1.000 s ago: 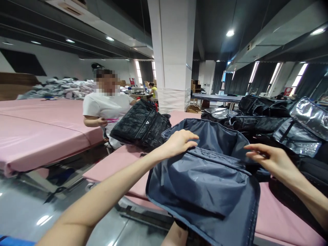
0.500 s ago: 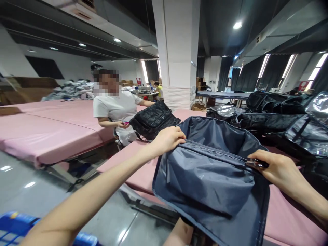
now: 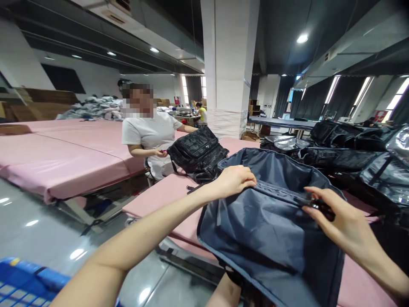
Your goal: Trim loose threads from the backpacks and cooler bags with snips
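A large dark blue-grey bag (image 3: 265, 238) lies open on the pink-covered table, its lining showing and its front panel hanging over the edge. My left hand (image 3: 238, 181) pinches the seam along the top of the inner pocket, near its left part. At the right end of that seam, my right hand (image 3: 326, 209) holds a small dark metal tool (image 3: 316, 204), perhaps thread snips, between thumb and fingers. The tool is partly blurred, and its tip is close to the fabric.
Across the table a person in a white shirt (image 3: 153, 132) handles a black patterned bag (image 3: 200, 149). More black and silver-lined bags (image 3: 345, 149) are piled at the right. A blue basket (image 3: 28, 281) stands at the lower left, near a white pillar-side table (image 3: 79, 149) covered in pink.
My left hand has slid rightward along the pocket seam. My right hand's thumb and fingers have spread somewhat around the tool. The view has shifted slightly.
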A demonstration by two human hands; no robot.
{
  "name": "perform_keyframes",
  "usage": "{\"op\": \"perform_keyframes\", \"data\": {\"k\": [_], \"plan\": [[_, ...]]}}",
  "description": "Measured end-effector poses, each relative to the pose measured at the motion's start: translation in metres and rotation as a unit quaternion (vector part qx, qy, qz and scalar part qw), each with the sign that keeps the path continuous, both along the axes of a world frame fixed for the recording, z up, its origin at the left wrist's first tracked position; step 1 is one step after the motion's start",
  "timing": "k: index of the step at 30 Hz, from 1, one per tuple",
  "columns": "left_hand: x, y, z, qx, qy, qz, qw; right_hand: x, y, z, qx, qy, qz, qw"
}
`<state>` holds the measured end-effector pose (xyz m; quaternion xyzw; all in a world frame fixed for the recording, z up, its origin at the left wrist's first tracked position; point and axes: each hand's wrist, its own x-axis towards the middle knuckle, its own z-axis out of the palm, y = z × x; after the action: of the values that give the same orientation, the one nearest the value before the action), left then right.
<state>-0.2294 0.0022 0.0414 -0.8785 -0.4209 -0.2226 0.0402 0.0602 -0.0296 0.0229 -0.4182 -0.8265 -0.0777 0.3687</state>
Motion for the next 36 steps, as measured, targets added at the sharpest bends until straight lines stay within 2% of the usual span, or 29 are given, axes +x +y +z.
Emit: {"op": "perform_keyframes", "data": {"k": [3,6,8,9,11,12,13,15,17,18,21,24,27,31,36], "plan": [[0.0,-0.002,-0.001,0.012,0.011,-0.003,1.0,-0.039,-0.007,-0.015,-0.012,-0.041,0.105,0.994],[0.002,-0.007,-0.006,0.035,0.044,0.013,0.998,-0.07,-0.018,-0.035,-0.014,-0.168,0.127,0.978],[0.004,-0.009,-0.008,0.048,0.057,0.024,0.997,-0.076,-0.025,-0.042,-0.055,-0.22,0.156,0.961],[0.006,-0.009,-0.008,0.05,0.058,0.031,0.997,-0.073,-0.026,-0.042,-0.095,-0.212,0.185,0.955],[0.009,-0.006,-0.004,0.034,0.051,0.049,0.997,-0.06,-0.025,-0.032,-0.158,-0.128,0.214,0.955],[0.009,-0.003,0.0,0.011,0.05,0.054,0.997,-0.051,-0.022,-0.024,-0.161,-0.081,0.195,0.964],[0.01,0.001,0.005,-0.021,0.05,0.052,0.997,-0.042,-0.018,-0.016,-0.137,-0.046,0.149,0.978],[0.009,0.01,0.015,-0.102,0.052,0.027,0.993,-0.025,-0.008,-0.002,-0.031,-0.03,0.003,0.999],[0.008,0.019,0.023,-0.173,0.046,-0.008,0.984,-0.015,0.0,0.005,0.065,-0.062,-0.105,0.99],[0.007,0.022,0.025,-0.199,0.041,-0.02,0.979,-0.013,0.003,0.005,0.095,-0.078,-0.128,0.984],[0.004,0.028,0.028,-0.24,0.027,-0.033,0.97,-0.014,0.007,0.001,0.154,-0.114,-0.099,0.976],[0.003,0.026,0.027,-0.244,0.021,-0.03,0.969,-0.023,0.006,-0.001,0.214,-0.135,-0.043,0.966],[0.004,0.022,0.028,-0.241,0.023,-0.023,0.97,-0.035,0.006,0.002,0.237,-0.135,-0.005,0.962],[0.006,0.019,0.028,-0.233,0.017,-0.022,0.972,-0.054,0.007,0.003,0.244,-0.146,0.0,0.959],[0.006,0.018,0.024,-0.216,0.004,-0.011,0.976,-0.067,0.005,-0.007,0.237,-0.117,-0.022,0.964]]}}
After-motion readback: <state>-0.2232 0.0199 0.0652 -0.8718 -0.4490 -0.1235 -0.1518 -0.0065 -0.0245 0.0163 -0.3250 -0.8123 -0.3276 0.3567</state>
